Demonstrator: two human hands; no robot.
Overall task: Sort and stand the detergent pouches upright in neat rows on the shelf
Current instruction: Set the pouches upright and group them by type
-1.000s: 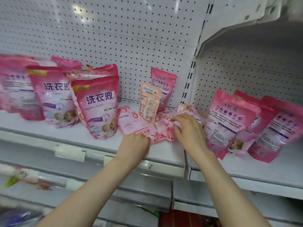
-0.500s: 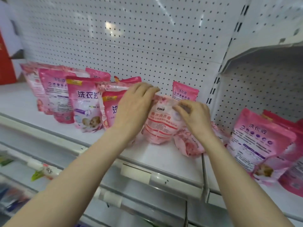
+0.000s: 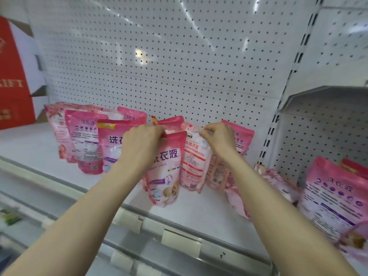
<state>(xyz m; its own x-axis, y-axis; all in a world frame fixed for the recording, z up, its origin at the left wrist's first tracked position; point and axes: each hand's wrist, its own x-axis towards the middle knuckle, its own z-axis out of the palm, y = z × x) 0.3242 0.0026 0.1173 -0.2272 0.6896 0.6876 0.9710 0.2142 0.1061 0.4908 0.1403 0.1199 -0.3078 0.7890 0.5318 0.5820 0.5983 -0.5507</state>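
Both arms reach up onto the white shelf. The left hand has its fingers curled over the top edge of a pink pouch with large dark characters, which stands upright near the front lip of the shelf. Touching it on the right stands a pale pouch printed in red. The right hand pinches this one's top edge between thumb and fingertips (the fingers are bunched tight, so I can't tell how much of the film they hold). Behind the right hand a rear pouch stands against the pegboard wall. To the left, a cluster of pouches stands in a loose, overlapping row, some turned to show their backs. Right of the held pair, a slumped pouch lies crumpled on the shelf surface. Beyond the upright post, a large pouch leans on the neighbouring shelf. A red box sits at the far left end.
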